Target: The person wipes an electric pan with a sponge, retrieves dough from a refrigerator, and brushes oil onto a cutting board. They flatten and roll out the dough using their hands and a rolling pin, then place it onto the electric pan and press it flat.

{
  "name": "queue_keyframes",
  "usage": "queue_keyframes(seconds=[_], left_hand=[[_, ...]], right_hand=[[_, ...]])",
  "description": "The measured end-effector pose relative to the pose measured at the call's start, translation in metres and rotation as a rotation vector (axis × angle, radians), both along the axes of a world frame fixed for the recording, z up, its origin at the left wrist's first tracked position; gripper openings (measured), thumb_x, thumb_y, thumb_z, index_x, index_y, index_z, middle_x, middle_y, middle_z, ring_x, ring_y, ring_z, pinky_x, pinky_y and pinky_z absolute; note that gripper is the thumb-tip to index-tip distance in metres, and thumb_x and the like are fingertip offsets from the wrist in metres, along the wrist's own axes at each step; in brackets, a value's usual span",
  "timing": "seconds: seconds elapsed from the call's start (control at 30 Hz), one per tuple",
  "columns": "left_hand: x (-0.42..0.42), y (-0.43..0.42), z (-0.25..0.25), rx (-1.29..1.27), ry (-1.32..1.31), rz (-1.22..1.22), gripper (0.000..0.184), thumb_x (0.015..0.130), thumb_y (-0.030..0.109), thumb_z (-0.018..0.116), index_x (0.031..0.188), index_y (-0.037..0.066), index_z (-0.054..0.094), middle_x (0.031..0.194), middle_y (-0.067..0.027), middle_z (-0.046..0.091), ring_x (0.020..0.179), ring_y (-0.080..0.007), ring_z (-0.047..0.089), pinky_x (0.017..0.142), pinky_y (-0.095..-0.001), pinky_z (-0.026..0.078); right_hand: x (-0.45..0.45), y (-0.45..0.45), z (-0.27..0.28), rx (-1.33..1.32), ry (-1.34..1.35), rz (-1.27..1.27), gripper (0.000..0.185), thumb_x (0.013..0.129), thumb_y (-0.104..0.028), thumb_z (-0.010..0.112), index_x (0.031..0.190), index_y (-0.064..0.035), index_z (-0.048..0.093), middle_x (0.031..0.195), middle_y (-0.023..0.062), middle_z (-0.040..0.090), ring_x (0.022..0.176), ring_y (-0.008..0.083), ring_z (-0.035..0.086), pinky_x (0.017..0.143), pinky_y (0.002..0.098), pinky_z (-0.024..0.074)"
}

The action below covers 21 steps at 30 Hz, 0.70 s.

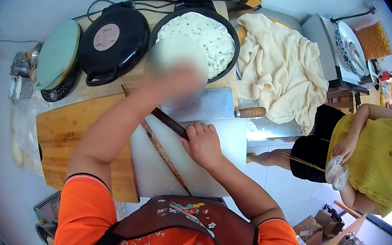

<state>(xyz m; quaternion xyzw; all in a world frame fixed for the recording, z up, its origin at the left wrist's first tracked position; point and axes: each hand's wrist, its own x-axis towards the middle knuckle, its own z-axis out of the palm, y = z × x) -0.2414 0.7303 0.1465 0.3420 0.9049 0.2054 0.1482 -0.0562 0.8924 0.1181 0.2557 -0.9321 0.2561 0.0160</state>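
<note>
My left hand (181,83) is smeared by blur at the lower side of an open black pan (236,53). A round pale blur (178,52) covers it in part, and its fingers cannot be made out. Flat white dough with green bits (203,36) lies in the pan. My right hand (203,143) is closed round the end of a dark rod (170,121). Beneath the rod, a mottled tapered stick (164,155) lies slantwise on a white board (224,136). Between pan and board rests a wide blade (208,105) with a wooden handle (251,112).
Closed black (114,46) and pale green (59,53) appliances stand left of the pan. A wooden board (89,132) lies at left. Crumpled cream cloth (281,69) covers a surface at right. Another person in yellow (369,152) stands at right, holding crumpled plastic (337,172).
</note>
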Motion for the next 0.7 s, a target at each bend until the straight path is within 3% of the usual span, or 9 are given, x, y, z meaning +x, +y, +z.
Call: queue_keyframes(seconds=[0.07,0.17,0.27,0.37,0.47,0.53,0.6,0.67,0.7], left_hand=[[0.004,0.006,0.013,-0.130,-0.015,0.005,0.020,0.094,0.019,0.060,0.095,0.006,0.075,0.101,-0.0099,0.068,0.101,-0.0310,0.061,0.103,-0.0460,0.039],[0.020,-0.002,0.036,-0.199,0.051,0.056,0.022,0.094,0.019,0.060,0.106,0.008,0.074,0.114,-0.0112,0.067,0.111,-0.0308,0.060,0.108,-0.0482,0.037],[0.054,-0.033,0.086,0.037,0.124,0.321,0.032,0.094,0.018,0.061,0.124,0.009,0.068,0.133,-0.0128,0.061,0.127,-0.0299,0.054,0.116,-0.0471,0.032],[0.100,-0.113,0.085,0.054,0.335,0.564,0.043,0.094,0.019,0.061,0.136,0.010,0.060,0.145,-0.0144,0.052,0.138,-0.0294,0.046,0.120,-0.0435,0.027],[0.174,-0.232,0.043,0.242,0.432,0.978,0.041,0.097,0.020,0.060,0.136,0.007,0.060,0.146,-0.0157,0.052,0.140,-0.0309,0.045,0.120,-0.0411,0.028],[0.250,-0.294,0.041,0.140,0.504,1.259,0.045,0.099,0.018,0.058,0.139,0.000,0.053,0.145,-0.0205,0.052,0.134,-0.0383,0.048,0.114,-0.0441,0.036],[0.349,-0.349,0.019,-0.052,0.626,1.605,0.047,0.099,0.022,0.062,0.139,-0.001,0.053,0.144,-0.0233,0.052,0.132,-0.0373,0.049,0.113,-0.0431,0.037],[0.457,-0.401,-0.013,0.296,0.461,1.948,0.056,0.097,0.028,0.066,0.143,0.000,0.049,0.141,-0.0270,0.053,0.132,-0.0349,0.050,0.112,-0.0408,0.038],[0.492,-0.398,-0.011,0.513,0.393,2.192,0.065,0.096,0.033,0.069,0.147,0.002,0.044,0.143,-0.0283,0.051,0.133,-0.0342,0.048,0.112,-0.0428,0.037]], right_hand=[[-0.002,-0.005,-0.001,0.017,-0.014,0.011,0.033,0.084,-0.030,0.074,0.098,-0.0044,0.060,0.091,0.0125,0.061,0.086,0.0298,0.061,0.080,0.0418,0.0434],[-0.005,-0.002,0.007,0.055,-0.045,0.023,0.034,0.086,-0.032,0.073,0.101,-0.0039,0.061,0.092,0.0133,0.062,0.087,0.0308,0.061,0.080,0.0426,0.0439],[-0.024,0.009,0.028,0.066,-0.053,0.044,0.035,0.087,-0.032,0.073,0.104,-0.0039,0.062,0.094,0.0138,0.062,0.088,0.0321,0.060,0.080,0.0430,0.0442],[-0.045,0.019,0.058,-0.063,-0.002,0.075,0.037,0.083,-0.026,0.078,0.109,-0.0044,0.064,0.096,0.0143,0.062,0.087,0.0353,0.058,0.078,0.0447,0.0451],[-0.051,0.014,0.076,-0.063,-0.010,0.142,0.030,0.086,-0.020,0.075,0.108,-0.0025,0.062,0.097,0.0145,0.062,0.090,0.0360,0.060,0.079,0.0456,0.0471],[-0.042,-0.003,0.081,-0.114,-0.035,0.200,0.025,0.089,-0.016,0.072,0.108,-0.0026,0.063,0.095,0.0148,0.062,0.088,0.0340,0.061,0.080,0.0439,0.0485],[-0.020,-0.018,0.079,-0.119,-0.086,0.232,0.024,0.090,-0.014,0.070,0.109,-0.0024,0.063,0.094,0.0148,0.062,0.087,0.0325,0.062,0.079,0.0429,0.0496],[0.004,-0.034,0.075,-0.101,-0.132,0.251,0.023,0.091,-0.014,0.069,0.110,-0.0021,0.063,0.093,0.0148,0.062,0.087,0.0305,0.063,0.079,0.0421,0.0505],[0.021,-0.041,0.073,-0.095,-0.276,0.214,0.025,0.090,-0.016,0.071,0.110,-0.0031,0.063,0.097,0.0155,0.063,0.091,0.0321,0.063,0.082,0.0426,0.0506]])
